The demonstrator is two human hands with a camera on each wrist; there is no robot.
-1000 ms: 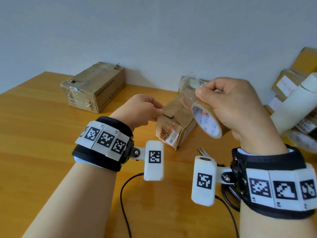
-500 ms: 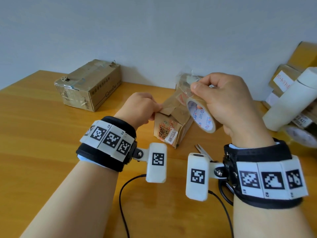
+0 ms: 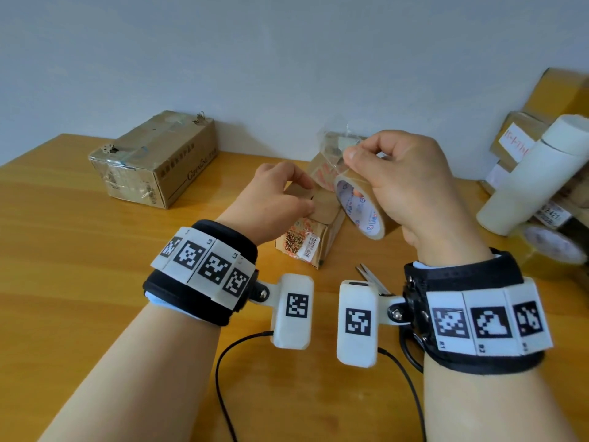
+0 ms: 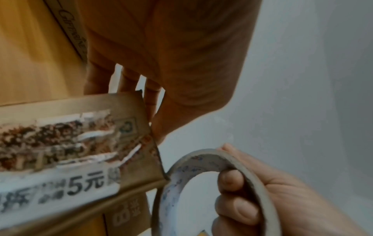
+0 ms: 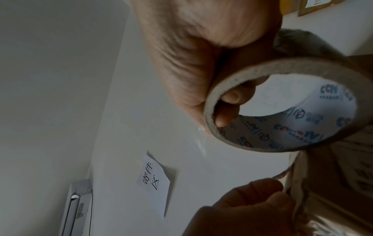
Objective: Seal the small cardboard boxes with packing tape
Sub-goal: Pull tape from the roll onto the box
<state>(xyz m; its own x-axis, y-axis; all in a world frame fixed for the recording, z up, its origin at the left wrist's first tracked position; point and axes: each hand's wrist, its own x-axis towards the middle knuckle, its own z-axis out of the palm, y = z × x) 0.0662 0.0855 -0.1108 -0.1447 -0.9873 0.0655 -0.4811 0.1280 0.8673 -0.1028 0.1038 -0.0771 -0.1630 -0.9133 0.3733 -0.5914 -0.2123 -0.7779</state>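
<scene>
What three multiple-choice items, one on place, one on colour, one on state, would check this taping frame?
1. Where are the scissors?
A. on the table by the right wrist
B. on the big box
C. in the left hand

2. What colour is the upright cylinder at right?
A. red
B. white
C. black

3. How is the tape roll held?
A. lying on the table
B. gripped by the right hand, fingers through its core
C. gripped by the left hand

Answers: 1 A, blades show beside the wrist; 2 B, plainly white; 3 B, both wrist views show fingers inside the core.
</scene>
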